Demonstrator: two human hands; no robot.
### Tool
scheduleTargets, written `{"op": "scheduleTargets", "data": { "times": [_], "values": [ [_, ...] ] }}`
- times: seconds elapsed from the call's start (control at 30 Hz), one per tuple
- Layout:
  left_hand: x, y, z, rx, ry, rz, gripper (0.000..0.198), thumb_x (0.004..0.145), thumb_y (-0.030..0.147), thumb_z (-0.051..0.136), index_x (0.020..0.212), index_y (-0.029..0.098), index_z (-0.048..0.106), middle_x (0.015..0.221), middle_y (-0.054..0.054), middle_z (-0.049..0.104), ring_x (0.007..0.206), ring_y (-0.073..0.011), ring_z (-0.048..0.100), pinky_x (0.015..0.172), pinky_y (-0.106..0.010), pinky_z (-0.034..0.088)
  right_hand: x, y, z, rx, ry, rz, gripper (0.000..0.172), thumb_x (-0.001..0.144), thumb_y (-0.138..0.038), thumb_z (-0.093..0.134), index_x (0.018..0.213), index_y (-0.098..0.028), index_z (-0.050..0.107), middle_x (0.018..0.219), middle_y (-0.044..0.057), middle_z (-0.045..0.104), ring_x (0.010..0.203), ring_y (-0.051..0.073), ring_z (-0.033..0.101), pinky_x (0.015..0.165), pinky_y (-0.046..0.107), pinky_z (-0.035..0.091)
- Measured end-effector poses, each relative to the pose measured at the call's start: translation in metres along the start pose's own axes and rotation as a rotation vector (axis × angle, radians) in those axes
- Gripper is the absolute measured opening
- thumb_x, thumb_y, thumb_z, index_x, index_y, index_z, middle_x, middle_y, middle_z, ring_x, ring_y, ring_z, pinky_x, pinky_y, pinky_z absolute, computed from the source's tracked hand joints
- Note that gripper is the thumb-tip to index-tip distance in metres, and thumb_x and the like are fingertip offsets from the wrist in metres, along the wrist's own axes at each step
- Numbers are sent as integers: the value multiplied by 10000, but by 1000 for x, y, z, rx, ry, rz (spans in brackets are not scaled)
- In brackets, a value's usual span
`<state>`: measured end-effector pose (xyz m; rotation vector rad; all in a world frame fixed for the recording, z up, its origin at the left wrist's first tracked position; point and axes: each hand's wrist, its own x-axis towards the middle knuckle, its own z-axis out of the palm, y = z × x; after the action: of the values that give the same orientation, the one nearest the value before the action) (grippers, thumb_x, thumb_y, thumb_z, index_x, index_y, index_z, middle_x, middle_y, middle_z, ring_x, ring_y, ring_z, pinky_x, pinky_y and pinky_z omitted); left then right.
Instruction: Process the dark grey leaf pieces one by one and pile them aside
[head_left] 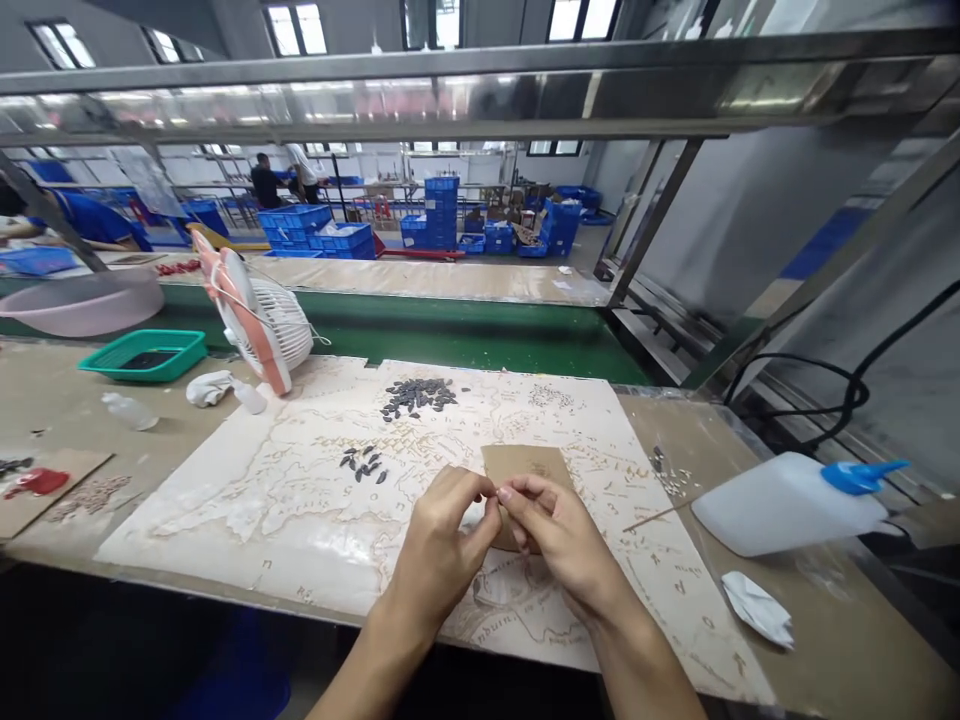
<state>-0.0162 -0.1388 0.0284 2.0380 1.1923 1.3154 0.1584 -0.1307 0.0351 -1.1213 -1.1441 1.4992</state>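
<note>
My left hand (pixel 452 522) and my right hand (pixel 545 518) meet fingertip to fingertip over the map-printed sheet (pixel 300 530). Both are closed in a pinch; whatever sits between the fingertips is too small to name. Under and behind the right fingers lies a brown cardboard piece (pixel 525 461), partly covered. A pile of small dark leaf-shaped pieces (pixel 418 396) is spread beyond my hands, with a smaller group of dark pieces (pixel 364 464) to the left. Tiny pale bits (pixel 551 397) are scattered farther back on the right.
At the right stand a white squeeze bottle (pixel 780 505) with a blue nozzle and a crumpled tissue (pixel 757 608). A thin stick (pixel 660 515) lies near the bottle. To the left are a fan (pixel 259 315), a green basket (pixel 142 355) and a pink basin (pixel 82 302). A metal rail (pixel 450 95) crosses above.
</note>
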Motion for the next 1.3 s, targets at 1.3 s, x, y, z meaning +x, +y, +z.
{"op": "scheduleTargets", "data": {
  "times": [1.3],
  "values": [
    [20, -57, 18, -473, -63, -713, 186, 890, 382, 838, 942, 210, 788, 897, -48, 754, 824, -205, 669, 768, -332, 535, 11, 14, -68, -1107, 196, -437, 201, 1170, -206, 521, 1051, -238, 679, 1255, 135, 667, 1231, 329, 713, 996, 514, 613]
  ]
}}
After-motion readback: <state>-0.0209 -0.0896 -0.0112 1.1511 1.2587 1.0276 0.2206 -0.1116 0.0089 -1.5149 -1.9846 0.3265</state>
